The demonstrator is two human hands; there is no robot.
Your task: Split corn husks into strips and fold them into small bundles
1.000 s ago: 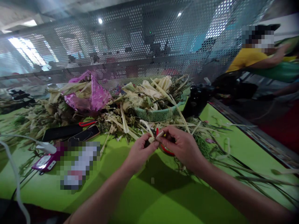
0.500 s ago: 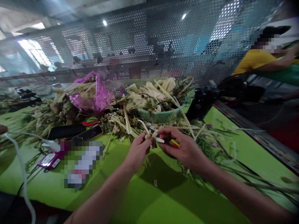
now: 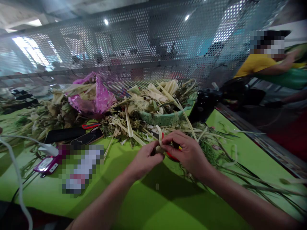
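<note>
My left hand [image 3: 146, 161] is closed, its thumb and fingers pinching a pale strip of dried plant husk [image 3: 160, 133]. One end of the strip sticks up between the two hands. My right hand [image 3: 190, 153] pinches the same piece from the other side, fingertips almost touching the left ones. Under the right fingers show red and yellow parts of a tool's handle [image 3: 172, 156]; whether the palm holds it or it lies behind is hidden. Just beyond the hands are scattered husk scraps and stems [image 3: 130, 127].
Behind stand a green basket [image 3: 158, 118] heaped with husks, a pink plastic bag [image 3: 103, 99] and a dark cylindrical object [image 3: 203, 107]. Phones [image 3: 87, 136], a purple power strip [image 3: 45, 165] and a white cable lie left. Green fronds [image 3: 208, 151] lie right. A person in yellow [image 3: 254, 65] sits beyond.
My hands have drawn closer together around the husk piece, and its strip now points upward. More of the red handle shows under my right hand. The view has shifted slightly right.
</note>
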